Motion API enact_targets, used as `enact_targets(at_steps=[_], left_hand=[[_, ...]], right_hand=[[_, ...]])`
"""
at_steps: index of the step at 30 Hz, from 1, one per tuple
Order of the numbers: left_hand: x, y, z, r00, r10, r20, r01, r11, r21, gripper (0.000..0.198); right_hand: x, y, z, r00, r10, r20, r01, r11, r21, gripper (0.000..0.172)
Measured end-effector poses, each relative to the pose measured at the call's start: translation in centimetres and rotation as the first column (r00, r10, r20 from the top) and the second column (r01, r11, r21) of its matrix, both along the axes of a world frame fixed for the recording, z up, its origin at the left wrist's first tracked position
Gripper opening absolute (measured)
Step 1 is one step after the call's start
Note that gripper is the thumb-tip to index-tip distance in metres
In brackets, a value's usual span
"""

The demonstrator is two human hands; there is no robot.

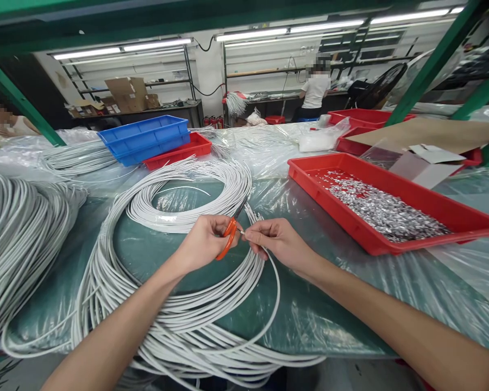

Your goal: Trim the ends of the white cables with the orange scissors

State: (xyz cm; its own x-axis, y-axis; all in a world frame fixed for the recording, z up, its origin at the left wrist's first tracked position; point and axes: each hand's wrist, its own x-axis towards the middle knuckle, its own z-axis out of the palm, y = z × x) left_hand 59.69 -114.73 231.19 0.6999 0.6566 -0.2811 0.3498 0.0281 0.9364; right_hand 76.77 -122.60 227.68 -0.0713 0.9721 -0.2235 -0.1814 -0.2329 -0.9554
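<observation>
White wire end [243, 232] pinched in the right hand [279, 244] grip, over the wire coil [175, 326] on the bench [334, 309]. Orange scissors [227, 241] clasped in the left hand [204, 245] grip, blades beside the wire. Judgement: hold wire taut, cut square. 1 red tray [432, 209] right.

**A factory workshop for cable assembly.**
We see long benches under plastic sheeting [269, 146], coils of white wire [179, 326] at near left, a red tray [432, 243] of small metal parts [387, 212] at right, stacked blue trays [146, 138] farther off, green steel framing [432, 62] and strip lights [326, 27] overhead.
</observation>
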Motion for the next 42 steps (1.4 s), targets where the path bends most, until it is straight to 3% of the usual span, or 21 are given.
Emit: enact_targets(at_steps=[9,23,42], left_hand=[[0.14,-0.05,0.05,0.998,0.063,0.03,-0.062,0.997,-0.036,0.009],[0.18,0.13,-0.21,0.997,0.079,0.007,-0.079,0.997,-0.003,0.007],[0.04,0.26,-0.48,0.998,0.062,0.01,-0.062,0.998,0.014,0.003]], right_hand=[[0.04,0.04,-0.01,0.992,0.005,-0.129,-0.006,1.0,-0.007,0.036],[-0.16,0.13,-0.01,0.996,-0.018,-0.09,0.019,1.0,0.01,0.036],[-0.02,0.0,-0.04,0.976,0.092,-0.197,-0.103,0.994,-0.047,0.036]])
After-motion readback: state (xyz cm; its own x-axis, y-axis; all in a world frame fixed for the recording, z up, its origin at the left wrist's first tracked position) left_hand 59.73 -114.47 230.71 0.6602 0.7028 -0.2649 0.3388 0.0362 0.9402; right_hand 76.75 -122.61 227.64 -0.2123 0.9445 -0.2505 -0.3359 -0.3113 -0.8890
